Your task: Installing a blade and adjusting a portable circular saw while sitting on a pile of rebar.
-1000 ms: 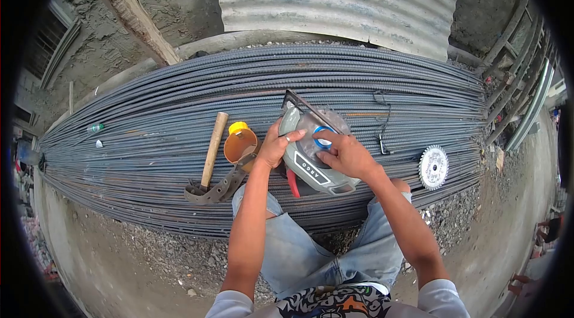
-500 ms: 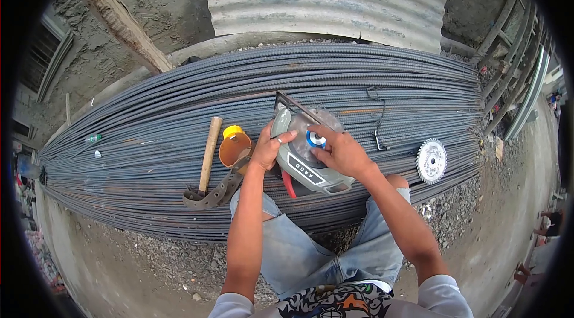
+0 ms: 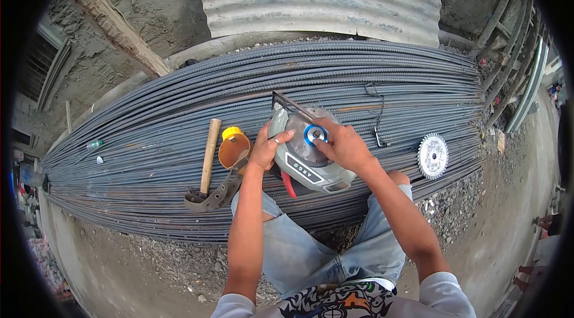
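A right hand (image 3: 344, 147) presses fingertips on the blue hub (image 3: 315, 134) at the centre of a grey circular saw (image 3: 308, 159), while the left hand (image 3: 266, 149) clasps the guard's left rim, thumb over the top. The saw lies blade-side up on a broad bed of ribbed steel rebar (image 3: 155, 138), near its front edge, above the person's knees. It looks heavy and rigid, its casing smooth, and is best gripped by the body or handle, clear of the blade. Leftward rest a wooden-handled hammer (image 3: 207, 159) and an orange cup (image 3: 233, 149); a loose toothed blade (image 3: 432, 156) lies right.
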`<state>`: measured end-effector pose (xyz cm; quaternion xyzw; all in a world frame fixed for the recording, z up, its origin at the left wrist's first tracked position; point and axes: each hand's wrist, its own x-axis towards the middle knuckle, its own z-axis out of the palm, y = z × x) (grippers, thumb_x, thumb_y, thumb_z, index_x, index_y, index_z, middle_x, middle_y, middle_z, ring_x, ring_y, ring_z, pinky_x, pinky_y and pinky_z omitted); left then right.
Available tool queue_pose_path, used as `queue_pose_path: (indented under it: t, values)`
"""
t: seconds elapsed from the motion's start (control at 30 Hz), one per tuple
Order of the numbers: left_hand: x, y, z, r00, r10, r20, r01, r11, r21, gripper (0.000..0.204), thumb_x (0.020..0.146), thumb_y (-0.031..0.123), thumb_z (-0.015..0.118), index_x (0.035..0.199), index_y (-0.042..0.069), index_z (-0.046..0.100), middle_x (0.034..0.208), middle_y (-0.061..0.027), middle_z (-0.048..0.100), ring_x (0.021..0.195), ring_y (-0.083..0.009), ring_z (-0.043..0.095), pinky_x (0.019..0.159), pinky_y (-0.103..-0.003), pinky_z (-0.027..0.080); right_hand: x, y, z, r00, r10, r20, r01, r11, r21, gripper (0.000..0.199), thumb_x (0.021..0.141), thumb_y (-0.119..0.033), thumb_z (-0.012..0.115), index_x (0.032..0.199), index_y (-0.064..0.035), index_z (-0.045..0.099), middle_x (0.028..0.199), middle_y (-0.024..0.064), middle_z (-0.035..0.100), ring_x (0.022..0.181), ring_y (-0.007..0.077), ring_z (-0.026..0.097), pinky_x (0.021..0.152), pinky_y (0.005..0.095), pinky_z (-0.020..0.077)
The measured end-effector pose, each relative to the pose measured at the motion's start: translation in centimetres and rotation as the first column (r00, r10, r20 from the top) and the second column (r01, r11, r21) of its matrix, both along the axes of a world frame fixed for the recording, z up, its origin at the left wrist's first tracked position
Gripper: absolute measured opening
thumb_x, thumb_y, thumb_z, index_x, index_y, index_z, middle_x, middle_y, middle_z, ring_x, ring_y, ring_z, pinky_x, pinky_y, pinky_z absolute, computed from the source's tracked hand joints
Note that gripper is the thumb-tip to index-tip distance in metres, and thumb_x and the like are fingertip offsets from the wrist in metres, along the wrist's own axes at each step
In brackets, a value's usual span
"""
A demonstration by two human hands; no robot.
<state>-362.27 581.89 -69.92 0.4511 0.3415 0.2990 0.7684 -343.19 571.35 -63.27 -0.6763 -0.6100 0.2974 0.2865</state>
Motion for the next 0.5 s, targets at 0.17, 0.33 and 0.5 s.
queue_pose_path:
  t: [0.17,0.33,0.5]
  values:
    - [-0.2,0.0,0.0,1.000,-0.002,-0.013,0.002,1.000,0.005,0.049,0.077,0.017,0.074,0.120,0.001,0.056,0.106,-0.0060,0.060,0.095,-0.0165,0.059,0.084,-0.030,0.048,-0.6,0.3,-1.0,0.973,0.158,0.166,-0.154,0.987,-0.040,0.036,0.083,-0.021,0.070,0.116,-0.0089,0.063,0.072,0.0150,0.069,0.071,0.0342,0.068,0.067,0.0426,0.0541]
    - [0.0,0.1,0.0,1.000,-0.013,0.011,0.013,1.000,0.009,0.049,0.078,0.016,0.074,0.120,0.001,0.056,0.106,-0.0058,0.060,0.095,-0.0162,0.059,0.084,-0.029,0.048,-0.1,0.4,-2.2,0.984,-0.016,0.179,0.003,0.998,0.070,0.032,0.083,-0.021,0.070,0.112,-0.0077,0.064,0.071,0.0154,0.068,0.071,0.0348,0.068,0.068,0.0434,0.0539]
    - [-0.5,0.2,0.0,1.000,-0.009,-0.001,0.009,1.000,0.010,0.048,0.078,0.015,0.074,0.120,0.000,0.056,0.105,-0.0052,0.060,0.094,-0.0154,0.058,0.083,-0.029,0.048,-0.7,0.5,-0.7,0.996,0.020,0.085,-0.028,0.995,0.099,0.028,0.084,-0.024,0.069,0.105,-0.0055,0.064,0.071,0.0156,0.068,0.069,0.0356,0.068,0.064,0.0449,0.0538]
